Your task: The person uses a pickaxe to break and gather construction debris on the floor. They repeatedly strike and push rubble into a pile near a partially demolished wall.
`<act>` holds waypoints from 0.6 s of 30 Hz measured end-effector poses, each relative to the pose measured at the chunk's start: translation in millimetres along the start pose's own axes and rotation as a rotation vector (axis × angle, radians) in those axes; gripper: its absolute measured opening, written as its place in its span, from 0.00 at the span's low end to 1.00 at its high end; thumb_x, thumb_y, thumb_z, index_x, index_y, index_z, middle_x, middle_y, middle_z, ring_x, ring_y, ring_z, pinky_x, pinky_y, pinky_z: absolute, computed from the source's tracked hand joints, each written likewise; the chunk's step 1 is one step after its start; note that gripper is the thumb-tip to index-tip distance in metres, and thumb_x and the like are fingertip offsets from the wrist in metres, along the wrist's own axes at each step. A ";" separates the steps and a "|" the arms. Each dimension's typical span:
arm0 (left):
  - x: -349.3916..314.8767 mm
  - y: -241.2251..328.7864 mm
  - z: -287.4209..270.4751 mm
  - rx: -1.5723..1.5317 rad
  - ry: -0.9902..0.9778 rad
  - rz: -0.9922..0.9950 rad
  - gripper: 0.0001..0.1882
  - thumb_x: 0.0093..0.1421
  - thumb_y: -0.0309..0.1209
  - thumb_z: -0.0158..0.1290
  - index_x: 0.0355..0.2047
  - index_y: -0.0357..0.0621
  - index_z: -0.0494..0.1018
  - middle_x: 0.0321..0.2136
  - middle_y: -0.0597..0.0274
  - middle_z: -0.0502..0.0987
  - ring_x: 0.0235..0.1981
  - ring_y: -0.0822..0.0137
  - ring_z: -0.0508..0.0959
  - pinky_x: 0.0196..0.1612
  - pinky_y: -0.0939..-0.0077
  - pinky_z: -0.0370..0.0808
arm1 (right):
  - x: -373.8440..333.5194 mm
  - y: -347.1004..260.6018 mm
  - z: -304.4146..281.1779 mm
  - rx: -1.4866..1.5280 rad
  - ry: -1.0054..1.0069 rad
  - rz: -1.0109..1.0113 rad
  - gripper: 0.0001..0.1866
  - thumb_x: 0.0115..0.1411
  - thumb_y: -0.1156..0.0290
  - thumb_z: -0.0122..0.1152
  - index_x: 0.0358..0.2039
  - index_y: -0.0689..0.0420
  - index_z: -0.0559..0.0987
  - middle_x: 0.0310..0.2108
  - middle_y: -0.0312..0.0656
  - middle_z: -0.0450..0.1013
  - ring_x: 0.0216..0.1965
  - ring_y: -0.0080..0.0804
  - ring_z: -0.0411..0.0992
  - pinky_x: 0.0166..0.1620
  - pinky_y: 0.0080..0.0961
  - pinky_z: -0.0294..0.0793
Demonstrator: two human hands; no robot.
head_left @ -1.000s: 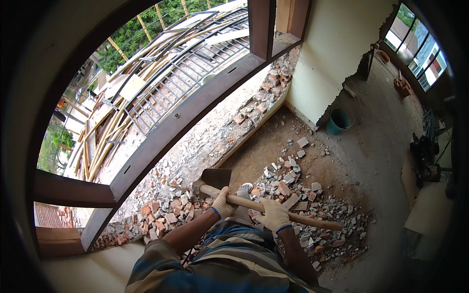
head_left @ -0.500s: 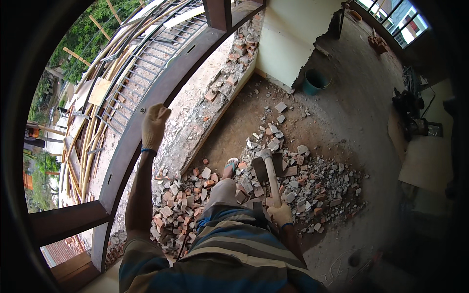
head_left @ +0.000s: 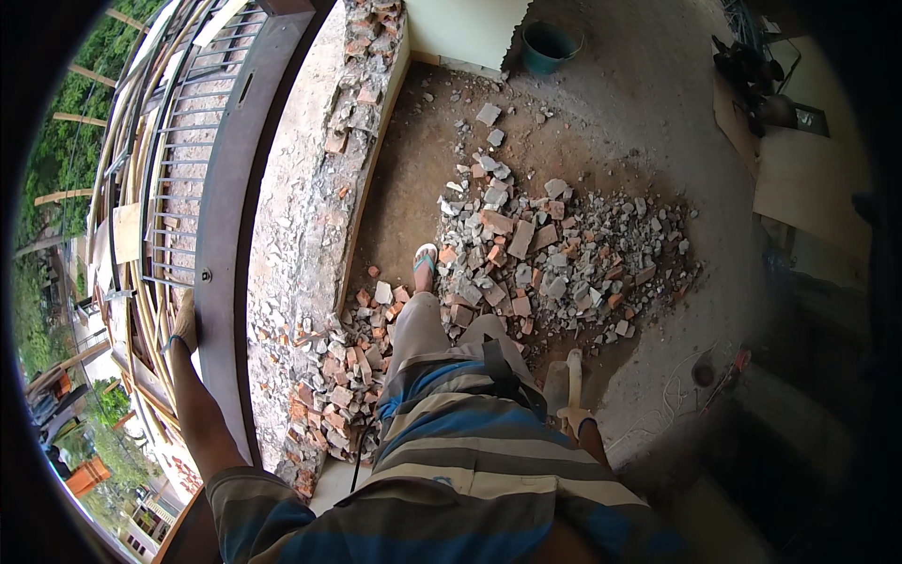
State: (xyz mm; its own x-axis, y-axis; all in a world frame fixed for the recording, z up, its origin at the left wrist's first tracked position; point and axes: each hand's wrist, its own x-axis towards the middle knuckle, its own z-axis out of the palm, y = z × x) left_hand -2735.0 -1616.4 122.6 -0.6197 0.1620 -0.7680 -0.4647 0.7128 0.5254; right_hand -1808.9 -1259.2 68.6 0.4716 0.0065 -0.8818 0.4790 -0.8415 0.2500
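Observation:
My left hand, in a pale work glove, rests on the dark wooden window frame at the left, gripping its outer edge. My right hand, also gloved, hangs by my right hip and is closed round the wooden handle of a sledgehammer. The hammer's head points down toward the floor, partly hidden behind my striped shirt. My foot in a sandal stands among broken bricks.
A chipped brick sill runs beside the frame. A pile of brick and mortar rubble covers the floor ahead. A teal bucket stands by the white wall. Tools and boards lie at the right.
My left hand let go of the hammer handle and moved out to the window frame. My right hand lowered the hammer to my side, and my view swung downward.

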 end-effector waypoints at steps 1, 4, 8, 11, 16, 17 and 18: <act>4.4 1.7 1.7 -0.038 -0.012 -0.053 0.45 0.69 0.68 0.43 0.75 0.49 0.61 0.70 0.55 0.67 0.65 0.57 0.69 0.70 0.61 0.63 | 7.0 11.9 3.6 -0.011 -0.012 0.034 0.17 0.61 0.71 0.69 0.17 0.57 0.75 0.14 0.40 0.68 0.14 0.32 0.63 0.21 0.37 0.66; 12.1 2.1 1.4 -0.107 -0.015 -0.041 0.43 0.70 0.65 0.44 0.75 0.50 0.61 0.68 0.57 0.70 0.64 0.57 0.71 0.69 0.62 0.65 | 31.1 53.2 21.9 -0.065 -0.035 0.135 0.18 0.62 0.71 0.69 0.17 0.56 0.73 0.15 0.40 0.69 0.14 0.33 0.62 0.21 0.38 0.64; 18.1 -6.6 1.4 -0.147 0.104 -0.030 0.35 0.74 0.56 0.46 0.73 0.49 0.64 0.63 0.58 0.75 0.59 0.59 0.76 0.65 0.66 0.69 | 30.1 109.0 36.5 0.332 -0.211 0.176 0.15 0.64 0.64 0.69 0.26 0.57 0.74 0.18 0.38 0.69 0.16 0.30 0.61 0.26 0.35 0.67; 21.4 -12.5 0.4 -0.145 0.120 0.008 0.33 0.74 0.54 0.46 0.71 0.46 0.67 0.61 0.59 0.77 0.58 0.61 0.77 0.64 0.68 0.69 | 25.4 106.7 59.0 0.070 -0.108 0.201 0.18 0.67 0.56 0.65 0.31 0.56 0.73 0.18 0.34 0.66 0.16 0.27 0.57 0.29 0.32 0.67; 29.1 -20.1 -3.5 -0.172 0.076 0.016 0.32 0.76 0.52 0.43 0.70 0.45 0.68 0.61 0.59 0.77 0.58 0.61 0.76 0.65 0.69 0.69 | 6.0 63.4 66.3 -0.063 -0.048 0.149 0.15 0.68 0.58 0.64 0.32 0.56 0.75 0.21 0.36 0.68 0.19 0.28 0.61 0.30 0.32 0.69; 30.8 -21.7 -3.8 -0.189 0.060 0.031 0.33 0.75 0.54 0.43 0.69 0.44 0.69 0.60 0.60 0.77 0.58 0.61 0.76 0.65 0.69 0.68 | 1.0 52.3 64.7 -0.072 -0.041 0.129 0.15 0.69 0.58 0.63 0.32 0.56 0.75 0.21 0.36 0.68 0.20 0.28 0.62 0.30 0.32 0.69; 32.3 -23.7 -2.8 -0.204 0.047 0.043 0.33 0.75 0.55 0.44 0.68 0.44 0.70 0.60 0.60 0.78 0.57 0.61 0.76 0.65 0.70 0.68 | -4.0 40.5 63.5 -0.080 -0.035 0.108 0.15 0.69 0.59 0.63 0.32 0.56 0.75 0.22 0.37 0.68 0.21 0.28 0.63 0.30 0.32 0.70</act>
State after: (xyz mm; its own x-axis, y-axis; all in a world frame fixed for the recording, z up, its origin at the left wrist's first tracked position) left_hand -2745.8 -1629.9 86.3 -0.6679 0.1539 -0.7282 -0.5530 0.5523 0.6238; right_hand -1838.4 -1327.6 56.8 0.4978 -0.1022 -0.8612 0.4849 -0.7905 0.3741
